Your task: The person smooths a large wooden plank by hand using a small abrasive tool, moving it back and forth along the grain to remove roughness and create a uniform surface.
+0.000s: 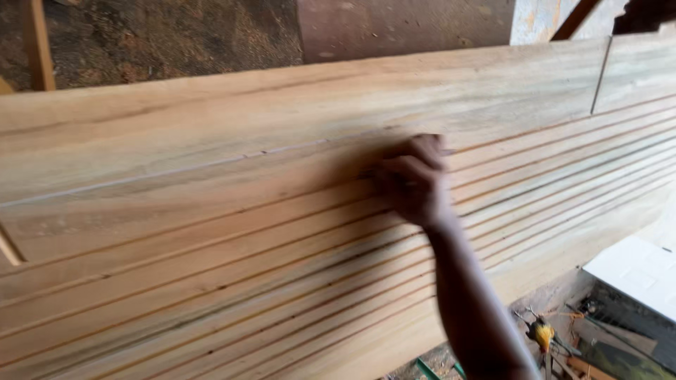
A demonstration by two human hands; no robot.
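While curling shut against the planks (pixel 282 232), the right hand (pixel 412 181) is pressing on a board edge mid-stack, though any hold is blurred; these long, stiff, likely heavy boards are best gripped along an edge

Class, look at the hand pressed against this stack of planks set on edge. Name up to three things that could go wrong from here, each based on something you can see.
1. The right hand is curled against bare, unfinished planks; sliding along them could drive in a splinter.
2. Its fingers sit at the narrow gaps between boards; if the planks shift together, they could be pinched.
3. Tools and scraps litter the floor below, a possible trip hazard.
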